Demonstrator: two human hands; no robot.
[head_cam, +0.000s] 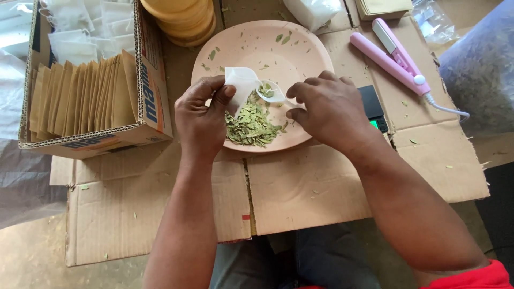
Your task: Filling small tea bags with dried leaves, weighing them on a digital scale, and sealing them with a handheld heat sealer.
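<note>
My left hand pinches a small white filter pouch and holds it open over a pink plate. My right hand grips a white plastic spoon loaded with dried green leaves, its bowl at the pouch's mouth. A pile of dried green leaves lies on the plate's near side, just under both hands.
A cardboard box at left holds several brown paper envelopes and white pouches. A pink heat sealer with a white cord lies at right, a small black scale behind my right hand. Stacked plates stand at the back. Flattened cardboard covers the surface.
</note>
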